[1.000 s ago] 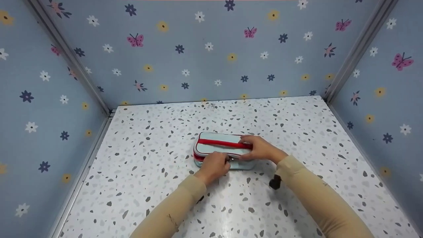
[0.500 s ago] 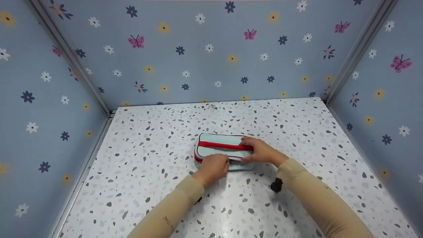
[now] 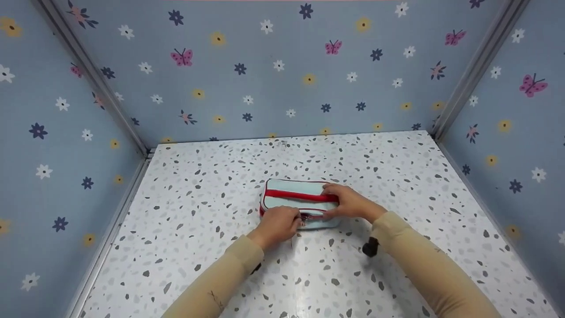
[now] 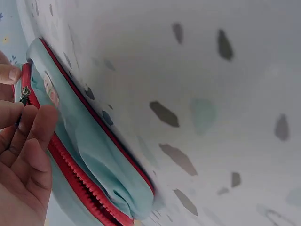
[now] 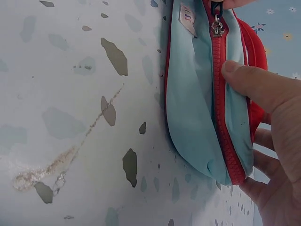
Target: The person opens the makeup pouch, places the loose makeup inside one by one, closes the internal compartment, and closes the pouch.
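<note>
A pale blue zip pouch (image 3: 289, 185) with red piping and a red strap handle (image 3: 293, 194) lies on the speckled tabletop. My left hand (image 3: 276, 225) is at its front side, pinching the zipper pull (image 5: 216, 8) just by the metal slider (image 5: 217, 27). To the right of that slider the red zipper teeth (image 5: 220, 84) are meshed; towards the left end, a gap between the teeth shows in the left wrist view. My right hand (image 3: 351, 202) grips the pouch's right end, thumb (image 5: 235, 70) along the zipper edge. Its other fingers are partly hidden behind the pouch.
White tabletop (image 3: 198, 185) with grey flecks spreads around the pouch. Blue flower-print panels (image 3: 282, 88) stand at the back and both sides, joined by metal corner posts (image 3: 476, 75). A dark object (image 3: 370, 246) hangs under the right wrist.
My left hand has moved a little left along the pouch's front, and the zipper slider has shifted left too. The lid's left side sits lower. The right hand keeps its hold.
</note>
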`<action>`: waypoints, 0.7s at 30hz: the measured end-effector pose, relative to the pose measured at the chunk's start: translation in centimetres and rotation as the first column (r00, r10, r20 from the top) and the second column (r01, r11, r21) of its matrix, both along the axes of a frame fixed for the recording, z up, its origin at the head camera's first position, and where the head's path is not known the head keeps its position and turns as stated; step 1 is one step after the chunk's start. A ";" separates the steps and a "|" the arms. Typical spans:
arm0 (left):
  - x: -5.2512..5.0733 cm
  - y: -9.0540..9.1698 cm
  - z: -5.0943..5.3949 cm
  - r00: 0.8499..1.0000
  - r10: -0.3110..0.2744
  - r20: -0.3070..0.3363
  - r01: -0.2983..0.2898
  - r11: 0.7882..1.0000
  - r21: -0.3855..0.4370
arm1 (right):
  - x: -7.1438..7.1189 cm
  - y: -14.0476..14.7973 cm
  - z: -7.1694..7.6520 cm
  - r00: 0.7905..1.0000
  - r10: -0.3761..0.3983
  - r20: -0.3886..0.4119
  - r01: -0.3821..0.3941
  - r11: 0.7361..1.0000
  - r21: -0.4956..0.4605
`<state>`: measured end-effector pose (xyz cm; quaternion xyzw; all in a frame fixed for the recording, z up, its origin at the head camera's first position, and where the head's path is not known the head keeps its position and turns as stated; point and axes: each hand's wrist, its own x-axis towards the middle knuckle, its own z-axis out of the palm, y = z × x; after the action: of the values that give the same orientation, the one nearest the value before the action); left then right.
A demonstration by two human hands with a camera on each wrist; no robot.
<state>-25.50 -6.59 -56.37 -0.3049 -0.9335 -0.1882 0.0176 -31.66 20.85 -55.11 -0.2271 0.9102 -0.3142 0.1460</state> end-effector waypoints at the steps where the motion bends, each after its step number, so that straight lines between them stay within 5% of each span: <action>1: 0.0 -0.2 0.0 1.000 -0.001 -0.007 0.001 1.000 0.001 | 0.0 0.0 0.0 1.000 0.001 0.001 -0.001 1.000 0.001; 21: 0.0 -3.5 0.5 1.000 0.018 -0.011 -0.018 1.000 0.022 | -0.4 0.5 -0.3 0.998 0.043 -0.044 -0.043 0.999 0.004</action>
<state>-25.48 -10.06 -55.87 -0.2974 -0.9339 -0.1966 0.0280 -32.03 21.32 -55.39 -0.2532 0.9085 -0.3047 0.1331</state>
